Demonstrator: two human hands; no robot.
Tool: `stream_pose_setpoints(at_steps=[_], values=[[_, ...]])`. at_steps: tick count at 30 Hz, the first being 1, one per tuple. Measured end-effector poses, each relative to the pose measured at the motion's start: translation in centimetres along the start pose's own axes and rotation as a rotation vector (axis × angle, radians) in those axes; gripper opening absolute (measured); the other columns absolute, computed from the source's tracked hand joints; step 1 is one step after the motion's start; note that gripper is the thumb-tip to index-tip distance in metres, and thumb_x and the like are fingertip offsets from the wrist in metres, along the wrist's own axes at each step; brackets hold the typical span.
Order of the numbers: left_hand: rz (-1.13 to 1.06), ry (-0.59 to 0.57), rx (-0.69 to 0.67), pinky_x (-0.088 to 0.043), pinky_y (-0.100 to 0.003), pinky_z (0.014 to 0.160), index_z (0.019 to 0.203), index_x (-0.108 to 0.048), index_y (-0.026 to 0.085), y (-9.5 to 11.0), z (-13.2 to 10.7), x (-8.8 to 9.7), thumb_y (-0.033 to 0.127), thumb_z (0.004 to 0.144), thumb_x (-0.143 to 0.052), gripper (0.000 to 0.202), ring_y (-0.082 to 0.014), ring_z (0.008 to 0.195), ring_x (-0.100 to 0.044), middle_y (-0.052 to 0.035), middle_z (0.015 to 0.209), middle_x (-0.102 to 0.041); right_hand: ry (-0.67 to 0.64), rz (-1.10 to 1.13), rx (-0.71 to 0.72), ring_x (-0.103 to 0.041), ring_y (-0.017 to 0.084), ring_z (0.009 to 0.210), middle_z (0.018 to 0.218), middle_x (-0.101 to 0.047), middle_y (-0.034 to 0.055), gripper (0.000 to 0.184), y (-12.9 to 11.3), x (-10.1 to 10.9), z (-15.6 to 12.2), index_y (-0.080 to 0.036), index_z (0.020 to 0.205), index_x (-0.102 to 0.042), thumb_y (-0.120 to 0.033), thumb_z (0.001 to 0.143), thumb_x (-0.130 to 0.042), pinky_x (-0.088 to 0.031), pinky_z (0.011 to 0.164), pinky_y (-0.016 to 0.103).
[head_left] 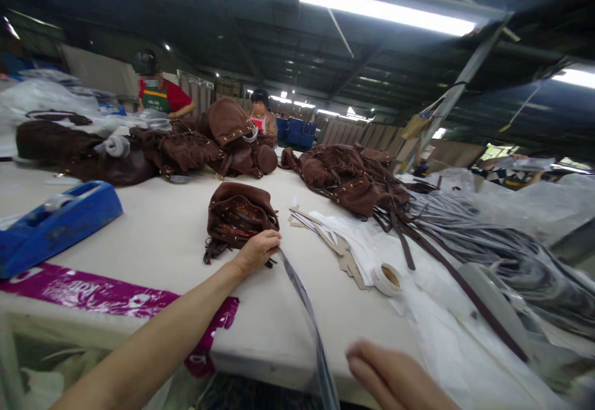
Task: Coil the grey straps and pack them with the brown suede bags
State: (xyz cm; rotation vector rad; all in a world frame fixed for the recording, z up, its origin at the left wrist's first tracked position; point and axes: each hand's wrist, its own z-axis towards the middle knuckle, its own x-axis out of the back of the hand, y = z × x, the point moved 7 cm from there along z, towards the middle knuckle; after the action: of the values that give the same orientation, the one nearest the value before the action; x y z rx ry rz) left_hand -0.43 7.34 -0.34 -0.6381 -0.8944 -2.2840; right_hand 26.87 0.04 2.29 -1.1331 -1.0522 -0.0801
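A small brown suede bag [237,218] with a patterned lining and a fringe lies on the white table [153,243]. My left hand [257,252] rests against the bag's lower right side, fingertips pinching the top of a long grey strip [307,317]. That strip hangs down over the table's front edge. My right hand [390,376] is blurred at the bottom of the view, close to the strip's lower part, with curled fingers and nothing visible in them.
More fringed brown bags [346,181] lie further along the table. A blue tape dispenser [58,227], a magenta printed sheet [88,289], a tape roll [387,280] and a heap of grey strips [502,255] surround me. Two co-workers [162,94] stand beyond.
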Motion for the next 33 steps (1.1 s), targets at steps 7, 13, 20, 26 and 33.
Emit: stream_pose_setpoints(at_steps=[7, 13, 20, 26, 33], values=[[0.079, -0.018, -0.004, -0.049, -0.027, 0.085, 0.076, -0.058, 0.017, 0.5, -0.3, 0.2, 0.008, 0.084, -0.049, 0.015, -0.0166, 0.094, -0.059, -0.0072, 0.101, -0.062, -0.213, 0.489, -0.298, -0.06, 0.016, 0.061, 0.066, -0.062, 0.0017, 0.024, -3.7, -7.3, 14.3, -0.018, 0.074, -0.051, -0.04, 0.084, -0.056, -0.047, 0.056, 0.027], [0.085, -0.062, 0.012, -0.047, -0.029, 0.089, 0.076, -0.058, 0.017, -0.5, -0.2, 0.1, 0.011, 0.085, -0.046, 0.016, -0.0175, 0.098, -0.058, -0.0073, 0.103, -0.061, -0.403, 0.612, -0.451, -0.055, 0.01, 0.042, 0.056, -0.06, -0.0008, 0.021, 0.4, -7.9, 10.9, -0.015, 0.075, -0.056, -0.034, 0.081, -0.054, -0.044, 0.042, 0.02], [0.043, -0.122, -0.041, -0.047, -0.032, 0.088, 0.078, -0.06, 0.018, -0.8, 0.7, -1.1, 0.019, 0.087, -0.044, 0.019, -0.0198, 0.098, -0.058, -0.0083, 0.104, -0.062, -0.387, 0.689, -0.55, -0.051, 0.008, 0.035, 0.045, -0.059, -0.0037, 0.036, 5.4, -2.8, -0.8, -0.016, 0.07, -0.057, -0.051, 0.078, -0.057, -0.038, 0.037, 0.016], [0.137, -0.111, -0.121, -0.049, -0.033, 0.088, 0.083, -0.062, 0.019, -1.0, 1.1, -0.9, 0.027, 0.09, -0.039, 0.026, -0.0208, 0.1, -0.059, -0.0099, 0.108, -0.063, -0.343, 0.64, -0.565, -0.052, 0.007, 0.04, 0.05, -0.06, -0.0037, 0.032, 6.2, -1.4, -7.0, -0.016, 0.068, -0.056, -0.047, 0.077, -0.06, -0.04, 0.045, 0.018], [0.242, -0.183, -0.076, -0.045, -0.034, 0.095, 0.089, -0.062, 0.013, -0.5, 1.3, -0.7, 0.03, 0.092, -0.035, 0.031, -0.0209, 0.105, -0.057, -0.0135, 0.115, -0.061, -0.199, 0.553, -0.576, -0.046, 0.006, 0.046, 0.052, -0.054, -0.0062, 0.024, 6.8, 1.8, -10.8, -0.016, 0.064, -0.053, -0.035, 0.07, -0.067, -0.034, 0.046, 0.017]])
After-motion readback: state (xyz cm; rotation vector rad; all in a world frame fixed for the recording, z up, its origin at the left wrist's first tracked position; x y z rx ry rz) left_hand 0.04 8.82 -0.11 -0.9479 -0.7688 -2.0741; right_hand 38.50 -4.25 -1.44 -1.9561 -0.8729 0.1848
